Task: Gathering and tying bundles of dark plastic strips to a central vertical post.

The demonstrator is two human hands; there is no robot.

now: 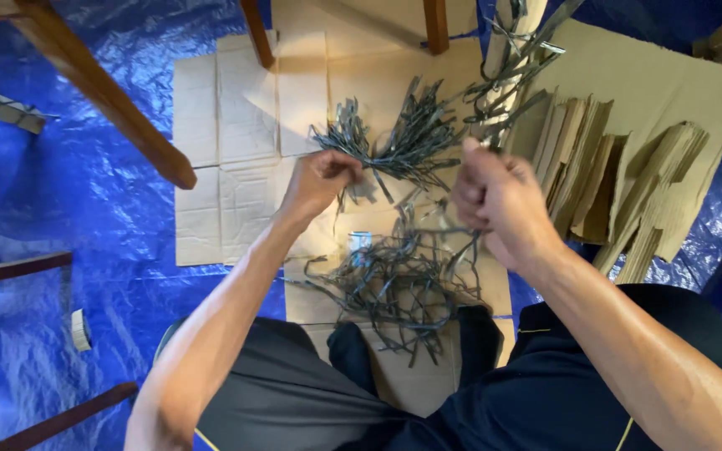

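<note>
Blue tarp (85, 209), cardboard (236, 108), strips (403, 142) in fists.

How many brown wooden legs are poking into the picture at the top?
3. One thick slanted wooden leg at upper left, one thin leg top centre-left, one short leg top centre. More may be hidden outside the frame.

Glossy tarp (85, 209); matt cardboard (244, 125); perhaps plastic strips (403, 142).
</note>
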